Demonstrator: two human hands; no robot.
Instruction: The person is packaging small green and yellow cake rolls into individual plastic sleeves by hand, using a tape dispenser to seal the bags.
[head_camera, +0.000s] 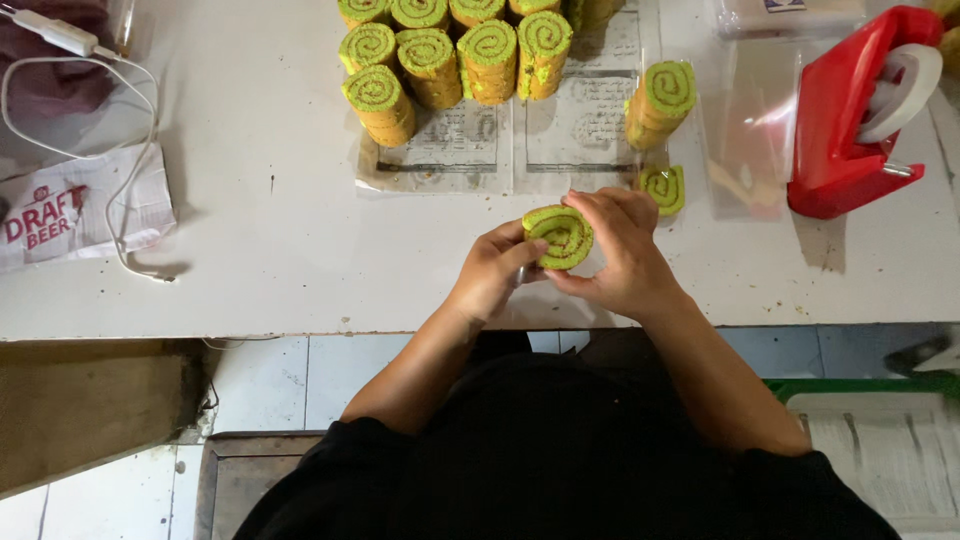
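Left hand (492, 268), right hand (620, 250): grip closed round green roll slice (558, 236).

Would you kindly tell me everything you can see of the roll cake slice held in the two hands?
The roll cake slice is a round, spongy green disc with a brownish spiral filling, its cut face turned up toward the camera. It is held just above the near edge of the white table, pinched between the left hand and the right hand, whose fingertips grip its rim.

We see a white table (280, 250); left of its printed paper sheet (500, 150) lies a white cable (125, 215), right a red tape dispenser (850, 120).
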